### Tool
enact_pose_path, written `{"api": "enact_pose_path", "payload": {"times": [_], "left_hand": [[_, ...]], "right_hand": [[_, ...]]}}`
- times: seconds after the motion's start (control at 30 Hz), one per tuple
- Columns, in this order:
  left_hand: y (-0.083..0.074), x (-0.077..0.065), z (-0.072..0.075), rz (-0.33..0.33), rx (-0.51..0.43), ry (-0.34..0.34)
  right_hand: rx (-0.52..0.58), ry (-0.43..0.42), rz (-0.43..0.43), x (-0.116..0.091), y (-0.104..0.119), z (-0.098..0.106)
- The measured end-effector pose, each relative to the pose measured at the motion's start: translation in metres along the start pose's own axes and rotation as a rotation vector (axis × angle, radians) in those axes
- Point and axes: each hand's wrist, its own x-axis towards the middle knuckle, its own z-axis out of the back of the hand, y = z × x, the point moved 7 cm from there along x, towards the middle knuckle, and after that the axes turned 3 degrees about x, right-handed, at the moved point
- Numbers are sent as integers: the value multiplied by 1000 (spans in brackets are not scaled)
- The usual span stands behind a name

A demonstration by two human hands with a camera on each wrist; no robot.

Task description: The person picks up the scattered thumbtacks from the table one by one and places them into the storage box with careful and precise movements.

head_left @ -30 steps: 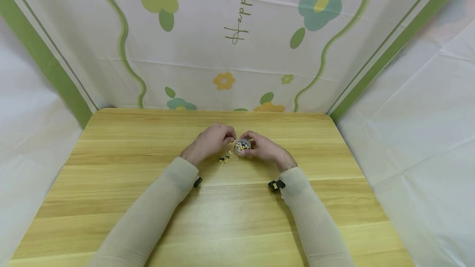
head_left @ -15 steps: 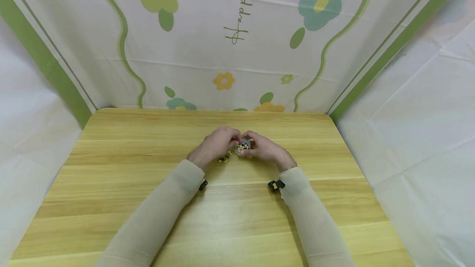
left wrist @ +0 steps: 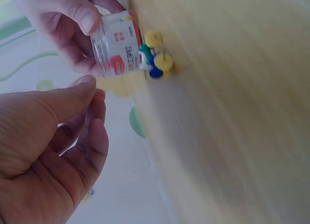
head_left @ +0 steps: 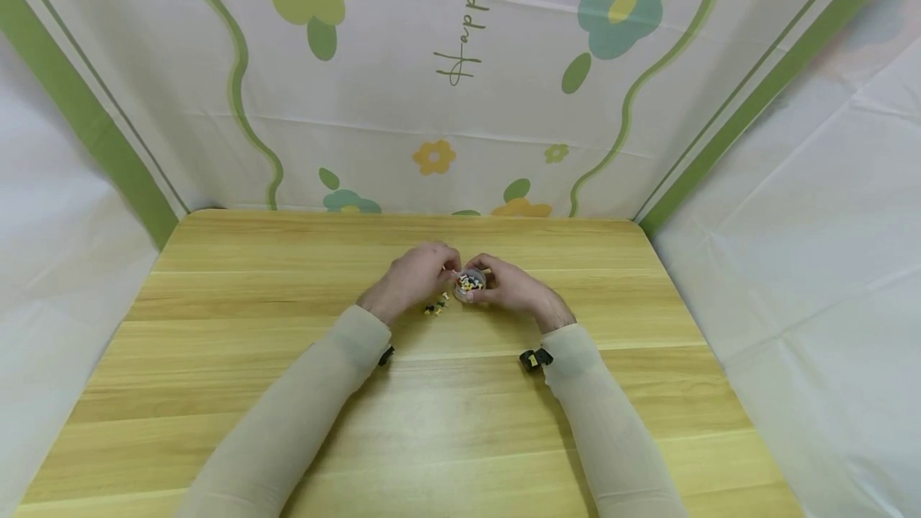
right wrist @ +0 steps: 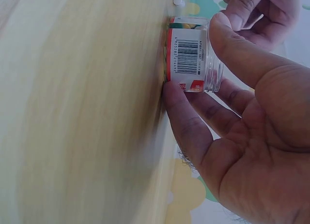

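Note:
A small clear jar (head_left: 470, 284) with a white and red label (left wrist: 120, 47) stands on the table, holding several coloured push pins. My right hand (head_left: 512, 286) grips the jar from its right side, thumb and fingers around it. Just left of the jar's mouth is my left hand (head_left: 420, 276), thumb tip close to its curled fingers (left wrist: 99, 137). No pin shows between them. Loose push pins (head_left: 436, 306) in yellow, white, green and dark blue lie on the table left of the jar, nearer the front. A red pin shows inside the jar's left edge.
The wooden table (head_left: 432, 414) reaches back to a white curtain (head_left: 403, 94) with flower prints. White side sheets (head_left: 813, 278) hang at left and right. A dark wrist camera (head_left: 536, 360) sits under the right sleeve.
My left hand moved right to the jar's mouth with a red pin, then drew back a little left. Red now shows inside the jar. The right hand stayed on the jar.

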Motion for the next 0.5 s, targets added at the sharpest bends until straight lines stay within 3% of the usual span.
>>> {"api": "enact_pose_path", "payload": {"times": [0.17,0.33,0.5], "left_hand": [[6,-3,-1,5,57,37],[10,-6,-9,-6,90,113],[10,-6,-16,-27,106,141]], "right_hand": [[-21,-9,-9,0,0,0],[-30,-12,-8,1,0,1],[-10,-6,2,1,1,0]]}}
